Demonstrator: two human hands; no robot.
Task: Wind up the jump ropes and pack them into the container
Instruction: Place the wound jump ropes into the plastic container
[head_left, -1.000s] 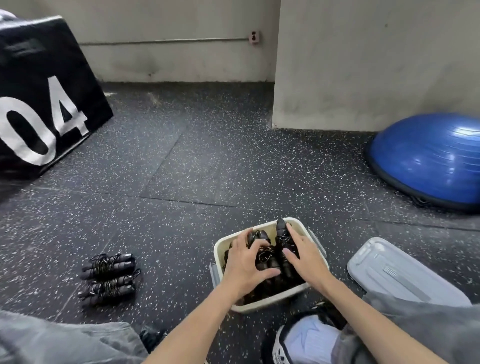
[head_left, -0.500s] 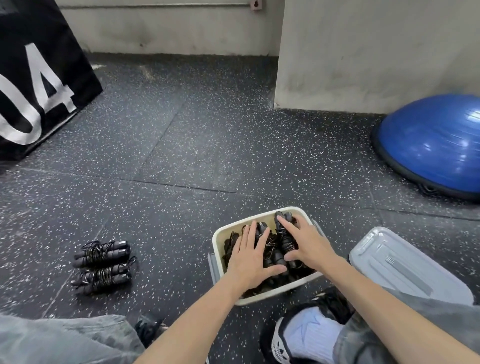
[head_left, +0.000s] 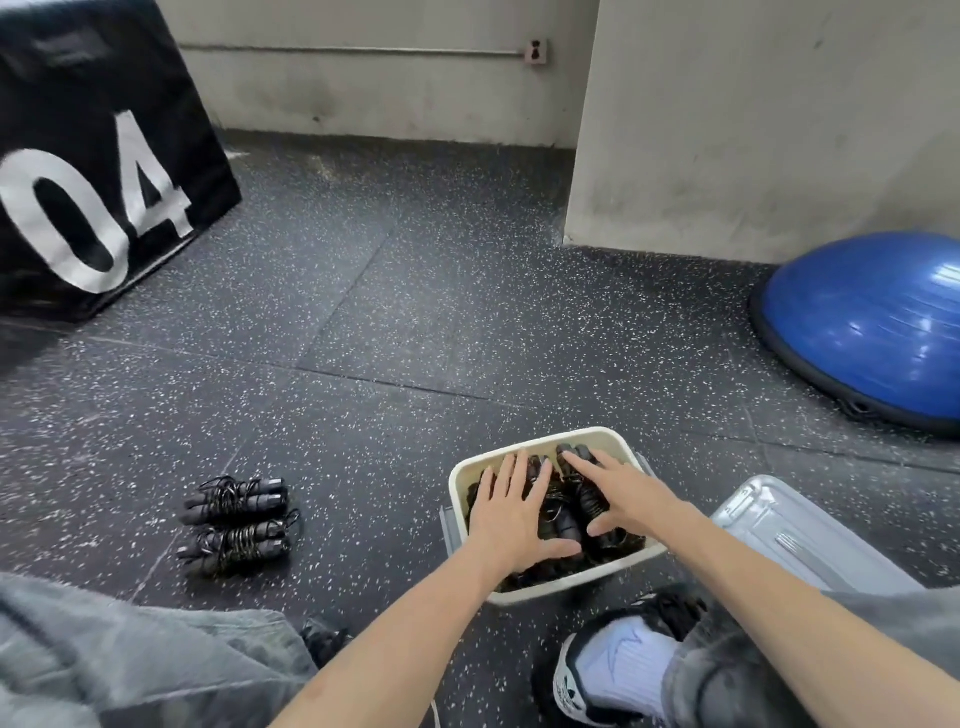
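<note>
Head view, looking down at a speckled black rubber floor (head_left: 415, 322). Low and right of centre sits a cream plastic container (head_left: 540, 441), packed with wound black jump ropes (head_left: 566, 514) whose handles and coils fill it close to the rim. Both forearms reach up from the bottom edge of the frame into it. The left hand (head_left: 511, 512) lies palm down over the left half of the ropes, fingers straight and slightly spread toward the far rim, thumb stretched out to the right along the near side; its grip is open, pressing flat rather than curling round anything. The right hand (head_left: 618, 496) lies palm down over the right half, fingers extended toward the upper left so that the tips reach the rope handles at the far end, thumb dropped toward the near side; its grip is open too, resting on the bundles.

Left of the container, well apart from it, two more wound jump ropes (head_left: 236, 522) lie side by side on the floor. To the right of the container, just beside it, rests a translucent grey lid (head_left: 800, 530). A black plyo box marked "04" (head_left: 93, 171) fills the upper left of the frame, and a blue balance dome (head_left: 872, 322) sits at the right edge against a grey wall (head_left: 753, 119). At the bottom, grey trouser legs (head_left: 130, 660) and a white-socked foot in a black shoe (head_left: 613, 670) show.
</note>
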